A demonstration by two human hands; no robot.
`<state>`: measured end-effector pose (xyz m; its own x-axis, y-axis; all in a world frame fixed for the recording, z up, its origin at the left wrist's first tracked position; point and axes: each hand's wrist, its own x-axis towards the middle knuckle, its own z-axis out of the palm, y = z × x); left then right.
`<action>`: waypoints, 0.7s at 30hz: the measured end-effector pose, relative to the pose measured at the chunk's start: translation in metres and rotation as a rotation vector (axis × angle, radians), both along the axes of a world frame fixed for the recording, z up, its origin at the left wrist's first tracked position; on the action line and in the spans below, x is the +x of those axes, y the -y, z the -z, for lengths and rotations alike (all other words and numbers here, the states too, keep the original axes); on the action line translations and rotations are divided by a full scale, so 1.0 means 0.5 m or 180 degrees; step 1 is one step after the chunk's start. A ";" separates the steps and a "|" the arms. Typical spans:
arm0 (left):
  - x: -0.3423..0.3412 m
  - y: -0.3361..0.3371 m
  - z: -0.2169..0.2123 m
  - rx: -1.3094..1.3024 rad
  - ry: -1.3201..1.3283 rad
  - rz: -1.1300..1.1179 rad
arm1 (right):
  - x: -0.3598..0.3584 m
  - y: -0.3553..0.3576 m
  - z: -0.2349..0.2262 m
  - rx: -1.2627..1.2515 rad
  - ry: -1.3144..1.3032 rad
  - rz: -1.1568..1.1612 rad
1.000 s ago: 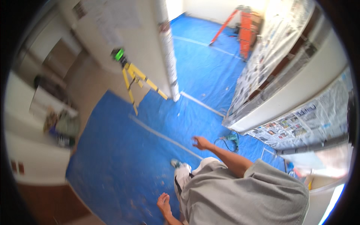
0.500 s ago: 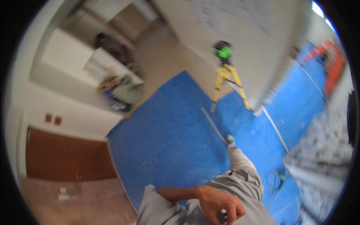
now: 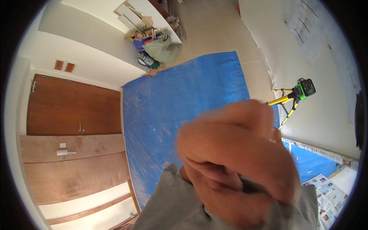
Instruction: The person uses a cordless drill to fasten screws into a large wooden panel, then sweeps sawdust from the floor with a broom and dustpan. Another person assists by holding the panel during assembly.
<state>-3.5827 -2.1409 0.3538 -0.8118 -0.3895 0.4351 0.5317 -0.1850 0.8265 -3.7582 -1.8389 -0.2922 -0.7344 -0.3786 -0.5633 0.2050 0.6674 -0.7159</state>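
Very near the camera, my right hand (image 3: 245,157) is large and slightly blurred, with its fingers curled in. Anything inside those fingers is hidden. My left forearm (image 3: 185,174) leaves a grey sleeve (image 3: 163,191) and passes behind the right hand. The fingers of my left hand cannot be made out. Past the hands, a laser level (image 3: 304,89) with a green and black body is mounted on a yellow tripod (image 3: 283,100) by the right wall. Neither hand touches it.
Blue sheeting (image 3: 184,88) covers the floor. A brown wooden door (image 3: 73,105) is at the left. Bags and loose items (image 3: 153,48) lie beside the far-left wall. Newspaper (image 3: 331,197) lies at the lower right. Paper sheets (image 3: 303,25) hang on the right wall.
My view has swung, so the tripod sits farther right and the door shows more fully. A hand now fills the middle, close up. My outstretched leg and the orange object have left view.
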 end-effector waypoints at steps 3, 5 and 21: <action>-0.055 0.135 0.027 0.0590 -0.0542 0.0595 | -0.077 0.140 0.005 -0.0048 0.0124 -0.0168; -0.086 0.241 0.034 0.1019 -0.0937 0.0880 | -0.058 0.194 0.028 0.0547 -0.1832 -0.1008; -0.452 1.172 0.481 0.0105 0.1665 0.0318 | -0.005 0.573 -0.053 0.1376 0.1027 0.0611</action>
<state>-3.8086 -2.7267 0.1135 -0.9509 -0.3058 -0.0488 0.0287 -0.2440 0.9694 -3.7609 -2.1252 -0.2656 -0.5324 0.0592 -0.8444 0.5143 0.8149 -0.2671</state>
